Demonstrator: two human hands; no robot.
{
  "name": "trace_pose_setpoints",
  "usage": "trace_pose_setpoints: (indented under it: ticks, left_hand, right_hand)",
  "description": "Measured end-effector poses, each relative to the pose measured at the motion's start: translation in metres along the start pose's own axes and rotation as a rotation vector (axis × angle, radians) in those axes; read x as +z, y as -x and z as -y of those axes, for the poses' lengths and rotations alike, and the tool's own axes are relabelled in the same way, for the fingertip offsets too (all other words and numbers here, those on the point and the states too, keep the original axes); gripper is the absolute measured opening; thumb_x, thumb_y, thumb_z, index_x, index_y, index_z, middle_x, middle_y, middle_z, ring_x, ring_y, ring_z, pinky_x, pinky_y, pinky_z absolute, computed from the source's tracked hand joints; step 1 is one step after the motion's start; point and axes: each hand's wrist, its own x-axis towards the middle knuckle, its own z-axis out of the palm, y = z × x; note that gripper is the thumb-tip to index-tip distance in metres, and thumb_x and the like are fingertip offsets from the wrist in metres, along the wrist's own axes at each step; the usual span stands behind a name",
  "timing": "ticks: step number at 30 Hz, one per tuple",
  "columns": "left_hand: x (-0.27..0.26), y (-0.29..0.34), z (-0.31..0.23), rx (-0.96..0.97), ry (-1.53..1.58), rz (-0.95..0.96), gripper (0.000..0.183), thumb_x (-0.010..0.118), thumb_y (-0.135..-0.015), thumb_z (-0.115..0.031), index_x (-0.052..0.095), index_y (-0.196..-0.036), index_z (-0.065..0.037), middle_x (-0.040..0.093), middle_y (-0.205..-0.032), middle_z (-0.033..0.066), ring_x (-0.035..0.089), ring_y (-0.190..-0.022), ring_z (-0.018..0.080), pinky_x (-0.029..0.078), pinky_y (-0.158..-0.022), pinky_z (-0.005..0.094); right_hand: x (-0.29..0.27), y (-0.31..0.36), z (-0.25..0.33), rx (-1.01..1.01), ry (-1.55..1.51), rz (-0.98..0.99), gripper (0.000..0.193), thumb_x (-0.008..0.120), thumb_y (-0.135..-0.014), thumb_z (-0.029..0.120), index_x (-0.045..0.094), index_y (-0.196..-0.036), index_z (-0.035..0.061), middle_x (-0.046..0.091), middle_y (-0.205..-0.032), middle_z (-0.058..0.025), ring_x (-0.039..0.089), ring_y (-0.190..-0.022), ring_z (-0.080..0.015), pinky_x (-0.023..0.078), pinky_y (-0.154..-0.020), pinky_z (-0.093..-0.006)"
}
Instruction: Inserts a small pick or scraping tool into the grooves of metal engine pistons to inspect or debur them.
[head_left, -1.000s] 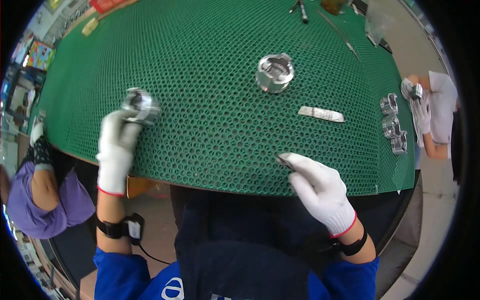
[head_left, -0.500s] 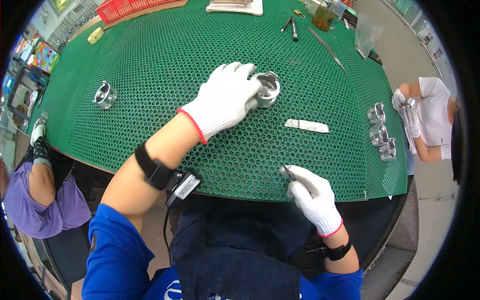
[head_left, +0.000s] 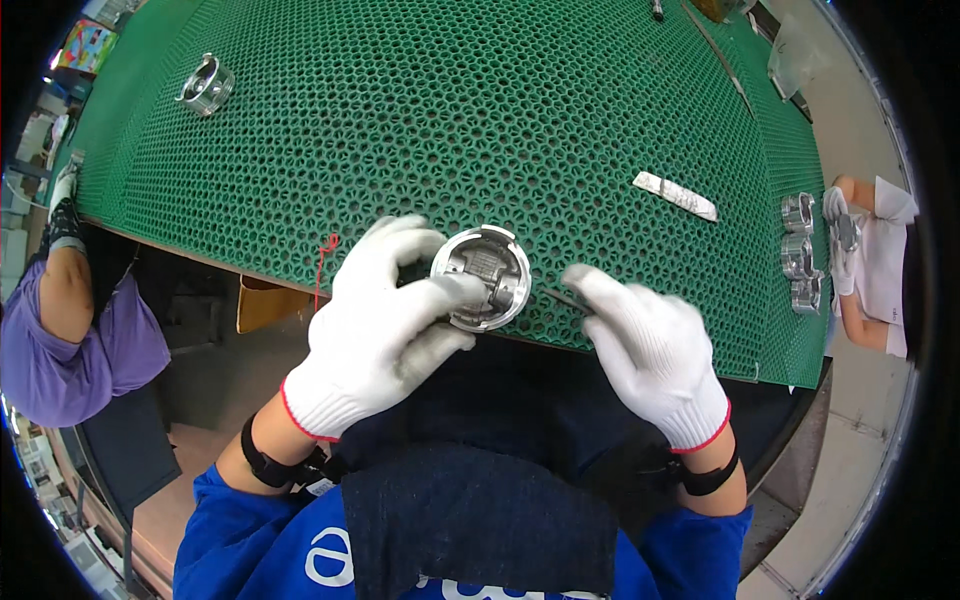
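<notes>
A silver metal piston (head_left: pixel 510 290) is tilted so its hollow inside faces up, near the front edge of the green mat. My left hand (head_left: pixel 365 320), in a white knit glove, grips its left side, with a finger reaching over the rim into the hollow. Just to the right, my gloved right hand (head_left: pixel 655 350) pinches a thin dark tool (head_left: pixel 565 299) whose tip points toward the piston, a small gap apart. The tool's exact kind cannot be made out. Both wrists carry black straps.
Another piston (head_left: pixel 208 88) stands at the far left, and several pistons (head_left: pixel 800 255) stand at the right edge. A white wrapped strip (head_left: pixel 676 196) lies beyond my right hand. A red cord (head_left: pixel 322 265) hangs at the mat's front edge. Co-workers sit at both sides.
My left hand has drawn the piston nearer, its hollow now facing up toward me. My right hand has risen closer to it with the dark tool. The view has shifted toward the mat's near edge.
</notes>
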Motion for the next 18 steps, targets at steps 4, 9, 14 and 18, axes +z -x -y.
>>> trace_pose_setpoints:
  ticks: [4, 9, 14, 18]
  left_hand:
    - [0.011, 0.003, 0.005, 0.06, -0.055, -0.054, 0.032, 0.085, -0.069, -0.024, 0.07, -0.094, -0.011, 0.064, -0.108, 0.0147, 0.062, -0.103, 0.0347, 0.046, -0.102, 0.0536]
    - [0.008, 0.001, -0.001, 0.031, -0.059, 0.013, 0.032, 0.085, -0.07, -0.026, 0.069, -0.094, -0.012, 0.064, -0.104, 0.0129, 0.062, -0.102, 0.033, 0.047, -0.103, 0.055]
    - [0.002, -0.003, 0.0, 0.044, -0.037, 0.048, 0.035, 0.084, -0.071, -0.03, 0.069, -0.097, -0.012, 0.062, -0.106, 0.0133, 0.062, -0.102, 0.0325, 0.047, -0.102, 0.0548]
    - [-0.018, -0.019, 0.001, 0.027, -0.292, 0.035, 0.048, 0.081, -0.072, -0.044, 0.071, -0.106, -0.012, 0.056, -0.119, 0.0189, 0.054, -0.116, 0.0439, 0.042, -0.104, 0.0576]
  right_hand:
    - [-0.006, -0.024, 0.017, -0.062, 0.387, 0.038, 0.019, 0.064, -0.089, 0.017, 0.062, -0.108, 0.018, 0.057, -0.067, -0.0037, 0.063, -0.056, -0.0221, 0.052, -0.052, -0.0373]
    - [0.005, 0.003, 0.04, 0.004, 0.224, 0.181, 0.025, 0.063, -0.089, 0.019, 0.06, -0.114, 0.0166, 0.058, -0.066, -0.0054, 0.063, -0.051, -0.0258, 0.051, -0.046, -0.0395]
    - [0.006, 0.002, 0.026, -0.007, 0.087, 0.085, 0.026, 0.063, -0.09, 0.018, 0.061, -0.116, 0.0164, 0.057, -0.066, -0.0054, 0.064, -0.056, -0.0269, 0.053, -0.051, -0.0396]
    - [0.002, 0.012, 0.005, 0.065, -0.171, -0.197, 0.038, 0.069, -0.083, 0.005, 0.067, -0.119, 0.0157, 0.063, -0.076, -0.009, 0.064, -0.063, -0.0276, 0.052, -0.058, -0.0377]
